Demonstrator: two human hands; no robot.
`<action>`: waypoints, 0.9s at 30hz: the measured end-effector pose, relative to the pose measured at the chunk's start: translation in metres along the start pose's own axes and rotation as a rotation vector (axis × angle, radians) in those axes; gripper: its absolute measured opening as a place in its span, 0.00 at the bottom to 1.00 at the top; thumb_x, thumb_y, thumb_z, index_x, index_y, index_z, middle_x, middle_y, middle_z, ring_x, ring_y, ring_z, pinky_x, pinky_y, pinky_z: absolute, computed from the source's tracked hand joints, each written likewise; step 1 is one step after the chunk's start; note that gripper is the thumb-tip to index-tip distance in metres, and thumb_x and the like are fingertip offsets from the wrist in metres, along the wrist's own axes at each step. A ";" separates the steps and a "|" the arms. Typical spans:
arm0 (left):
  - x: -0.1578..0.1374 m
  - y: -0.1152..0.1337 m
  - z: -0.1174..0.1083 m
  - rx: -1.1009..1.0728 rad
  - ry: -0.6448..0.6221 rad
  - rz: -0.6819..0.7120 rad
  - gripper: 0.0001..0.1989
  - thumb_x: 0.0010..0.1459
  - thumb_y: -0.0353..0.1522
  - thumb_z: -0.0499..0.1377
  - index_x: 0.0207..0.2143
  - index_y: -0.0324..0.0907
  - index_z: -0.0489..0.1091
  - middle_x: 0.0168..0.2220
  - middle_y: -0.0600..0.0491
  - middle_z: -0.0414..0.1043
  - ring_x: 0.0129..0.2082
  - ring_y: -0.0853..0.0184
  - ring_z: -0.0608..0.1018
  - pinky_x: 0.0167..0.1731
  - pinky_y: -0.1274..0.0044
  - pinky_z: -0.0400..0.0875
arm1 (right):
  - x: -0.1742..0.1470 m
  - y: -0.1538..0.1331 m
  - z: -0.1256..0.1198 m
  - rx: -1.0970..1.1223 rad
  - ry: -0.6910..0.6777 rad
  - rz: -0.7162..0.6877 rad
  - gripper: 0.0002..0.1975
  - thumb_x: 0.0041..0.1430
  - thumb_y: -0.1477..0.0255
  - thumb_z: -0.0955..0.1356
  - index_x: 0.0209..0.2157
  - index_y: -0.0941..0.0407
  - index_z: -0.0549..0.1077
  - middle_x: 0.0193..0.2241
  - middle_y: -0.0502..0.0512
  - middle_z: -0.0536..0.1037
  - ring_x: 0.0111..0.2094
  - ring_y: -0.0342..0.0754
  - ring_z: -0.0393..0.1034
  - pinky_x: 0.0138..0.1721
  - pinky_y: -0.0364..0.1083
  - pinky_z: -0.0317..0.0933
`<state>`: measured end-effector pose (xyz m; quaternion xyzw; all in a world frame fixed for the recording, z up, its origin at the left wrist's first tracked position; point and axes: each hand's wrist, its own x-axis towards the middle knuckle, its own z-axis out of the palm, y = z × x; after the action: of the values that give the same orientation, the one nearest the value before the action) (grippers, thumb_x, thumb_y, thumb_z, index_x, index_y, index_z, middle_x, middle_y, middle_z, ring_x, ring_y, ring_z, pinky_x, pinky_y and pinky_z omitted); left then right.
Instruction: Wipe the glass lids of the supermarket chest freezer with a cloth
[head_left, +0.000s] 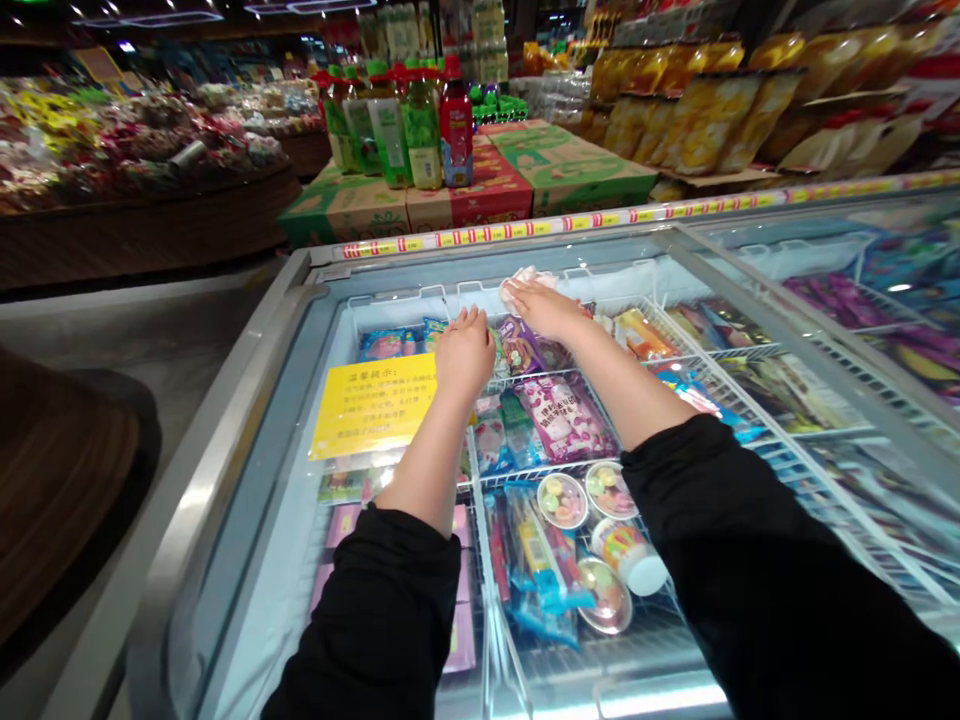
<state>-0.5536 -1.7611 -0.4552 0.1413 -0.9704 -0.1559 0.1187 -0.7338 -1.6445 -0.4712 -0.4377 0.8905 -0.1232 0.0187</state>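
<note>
Our R hand [541,303] lies over wht cloth [529,276], can't tell if pinching | our L hand [466,348] palm-down, grip can't tell | cloth nr far edge of frzr glass lid [291,500] | we'd best press evenly, skirt ylw notice [373,410]

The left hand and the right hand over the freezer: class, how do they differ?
The right hand is on a crumpled white cloth; no cloth shows at the left hand.
The right hand is nearer the freezer's far edge; the left hand is nearer the yellow notice.
Both extend from black sleeves that leave the forearms bare.
</note>
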 end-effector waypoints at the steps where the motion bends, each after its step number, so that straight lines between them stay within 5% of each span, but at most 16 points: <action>1: 0.000 0.000 0.000 0.000 0.003 0.004 0.24 0.73 0.27 0.48 0.68 0.35 0.67 0.72 0.46 0.63 0.73 0.60 0.65 0.72 0.67 0.59 | -0.002 -0.007 0.002 -0.001 -0.005 -0.025 0.32 0.76 0.63 0.53 0.74 0.61 0.60 0.74 0.59 0.58 0.75 0.56 0.50 0.75 0.58 0.45; 8: 0.000 -0.002 0.002 -0.026 0.015 0.024 0.24 0.72 0.25 0.49 0.67 0.34 0.67 0.71 0.43 0.64 0.73 0.57 0.66 0.72 0.64 0.60 | -0.060 -0.004 -0.006 0.031 -0.012 -0.108 0.31 0.76 0.59 0.53 0.75 0.50 0.59 0.75 0.49 0.58 0.76 0.53 0.50 0.76 0.57 0.44; 15: 0.001 -0.003 0.001 -0.014 0.012 0.033 0.23 0.72 0.25 0.49 0.66 0.36 0.68 0.71 0.42 0.64 0.73 0.58 0.65 0.71 0.64 0.61 | -0.034 -0.007 -0.005 0.000 0.024 0.031 0.31 0.75 0.62 0.55 0.74 0.56 0.60 0.74 0.55 0.59 0.76 0.58 0.50 0.75 0.62 0.46; 22: 0.000 -0.002 0.000 -0.009 0.006 0.020 0.23 0.72 0.26 0.49 0.66 0.39 0.68 0.72 0.44 0.64 0.73 0.59 0.65 0.71 0.64 0.61 | -0.086 -0.008 -0.012 0.036 -0.014 -0.133 0.31 0.76 0.59 0.53 0.75 0.49 0.59 0.75 0.48 0.58 0.76 0.52 0.49 0.76 0.59 0.45; 27: 0.001 -0.003 0.003 -0.009 0.011 0.020 0.23 0.72 0.26 0.49 0.66 0.38 0.68 0.71 0.44 0.64 0.73 0.59 0.65 0.72 0.65 0.61 | -0.056 -0.002 -0.013 -0.023 -0.005 0.037 0.32 0.76 0.62 0.53 0.75 0.58 0.58 0.75 0.56 0.57 0.76 0.56 0.49 0.76 0.58 0.44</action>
<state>-0.5548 -1.7637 -0.4590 0.1317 -0.9704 -0.1581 0.1264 -0.6994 -1.5986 -0.4625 -0.4218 0.8996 -0.1115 0.0184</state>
